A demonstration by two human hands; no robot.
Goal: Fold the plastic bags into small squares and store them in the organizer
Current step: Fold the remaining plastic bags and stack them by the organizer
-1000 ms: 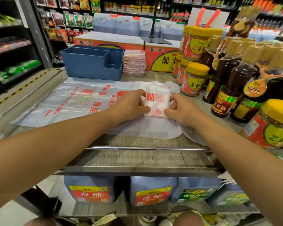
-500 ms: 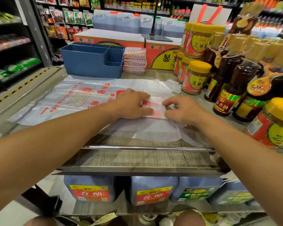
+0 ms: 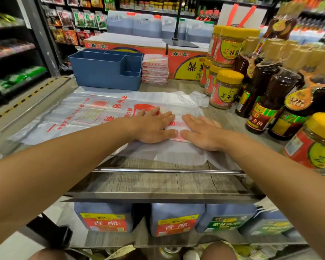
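Observation:
A folded white bag with red print [image 3: 177, 128] lies on the shelf top, on flat unfolded plastic bags [image 3: 94, 111]. My left hand [image 3: 154, 126] presses flat on its left half with straight fingers. My right hand [image 3: 201, 132] presses flat on its right half. Only a narrow strip of the folded bag shows between the hands. The blue organizer [image 3: 105, 72] with several compartments stands at the back left. A stack of folded bags [image 3: 155, 70] sits just right of it.
Yellow-lidded jars [image 3: 225, 89] and dark sauce bottles [image 3: 270, 98] crowd the right side of the shelf. An orange carton [image 3: 188, 61] stands behind the stack. A metal rail [image 3: 167, 170] runs along the shelf's front edge. Large jugs [image 3: 103, 218] stand on the shelf below.
The upright flap of the bag has been folded down. Both hands moved from pinching its edges to lying flat on top of it.

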